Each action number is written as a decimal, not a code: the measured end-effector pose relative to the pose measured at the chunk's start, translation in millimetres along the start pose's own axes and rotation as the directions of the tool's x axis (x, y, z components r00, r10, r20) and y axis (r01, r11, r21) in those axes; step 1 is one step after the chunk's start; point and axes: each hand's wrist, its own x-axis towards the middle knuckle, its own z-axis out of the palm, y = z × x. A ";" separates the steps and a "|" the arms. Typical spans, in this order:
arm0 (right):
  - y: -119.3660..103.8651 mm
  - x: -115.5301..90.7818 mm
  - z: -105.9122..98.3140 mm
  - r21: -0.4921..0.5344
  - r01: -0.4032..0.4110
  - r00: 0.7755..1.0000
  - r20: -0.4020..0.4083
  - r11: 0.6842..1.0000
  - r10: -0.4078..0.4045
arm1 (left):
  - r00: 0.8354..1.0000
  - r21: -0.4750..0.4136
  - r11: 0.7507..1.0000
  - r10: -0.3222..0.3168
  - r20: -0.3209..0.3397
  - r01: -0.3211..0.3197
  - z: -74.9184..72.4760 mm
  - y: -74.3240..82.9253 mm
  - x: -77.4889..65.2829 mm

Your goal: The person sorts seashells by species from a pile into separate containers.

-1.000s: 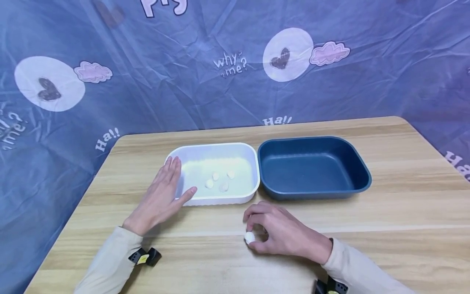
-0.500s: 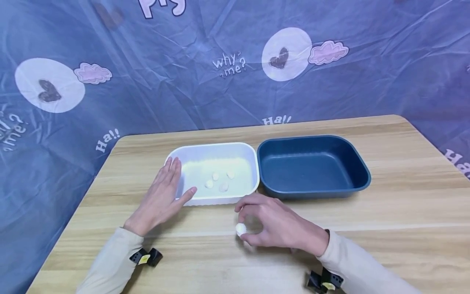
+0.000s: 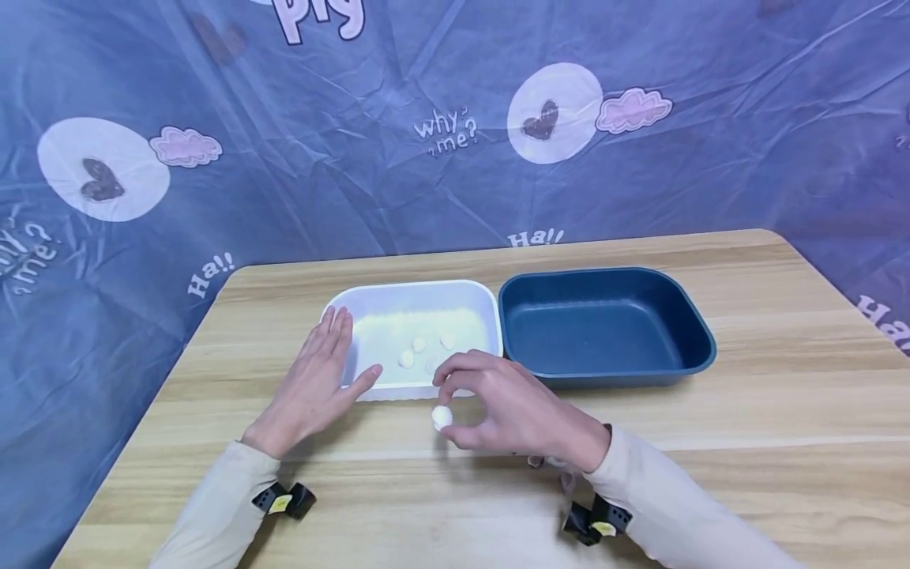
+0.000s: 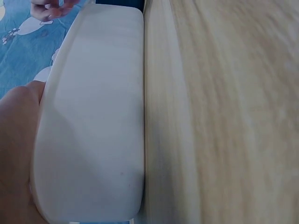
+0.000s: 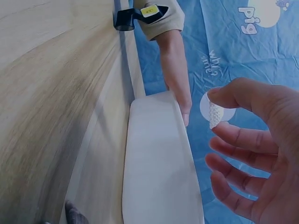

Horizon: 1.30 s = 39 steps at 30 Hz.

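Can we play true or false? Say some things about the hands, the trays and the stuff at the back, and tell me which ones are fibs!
1. The left hand touches the white tray. True.
2. The right hand pinches a small white thing. True.
3. The white tray is empty. False: small white pieces lie in it.
4. The blue tray is beside the white tray. True.
5. Everything at the back is red. False: a blue cloth hangs there.

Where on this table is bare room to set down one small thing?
Bare wood lies right of the blue tray and left of the left hand. The blue tray itself looks empty. Crowded: in front of the white tray, where the right hand pinches a white piece, and by that hand, where small pieces lie.
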 end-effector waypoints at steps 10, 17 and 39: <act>2.5 10.2 3.4 -0.006 -0.017 1.000 -0.023 1.000 0.017 | 1.000 0.002 1.000 0.004 -0.023 -0.004 1.4 -0.7 -3.7; 11.4 17.5 8.9 -0.037 -0.028 0.999 -0.029 0.999 0.027 | 0.999 -0.010 1.000 0.006 -0.032 -0.006 2.9 -0.4 -5.4; 23.8 26.5 20.5 -0.068 -0.047 0.998 -0.040 0.997 0.045 | 1.000 0.014 1.000 0.008 -0.010 -0.008 1.4 -0.5 -1.9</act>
